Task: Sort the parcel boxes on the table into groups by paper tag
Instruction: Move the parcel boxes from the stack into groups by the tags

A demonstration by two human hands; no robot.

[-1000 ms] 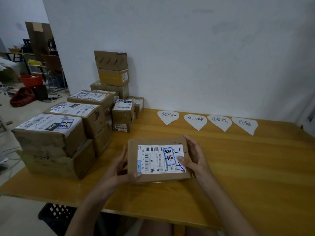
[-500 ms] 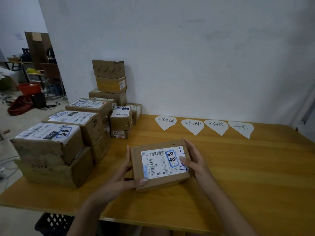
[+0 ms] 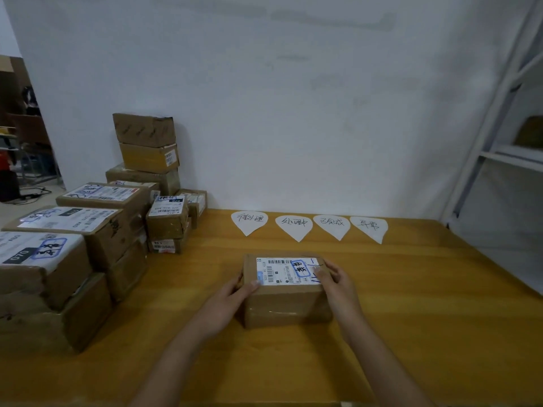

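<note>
Parcel box [image 3: 284, 302] of brown cardboard at centre frame — I see the left hand [image 3: 227, 302] curled round its left edge, the right hand [image 3: 338, 284] round its right. Whether it rests on the yellow wooden desk [image 3: 426, 312] I cannot tell. Four white teardrop paper tags [image 3: 293, 227] lie above it; stacked brown boxes [image 3: 97, 230] crowd the left.

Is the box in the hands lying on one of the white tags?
No, the brown cardboard box is short of the four white teardrop paper tags.
</note>
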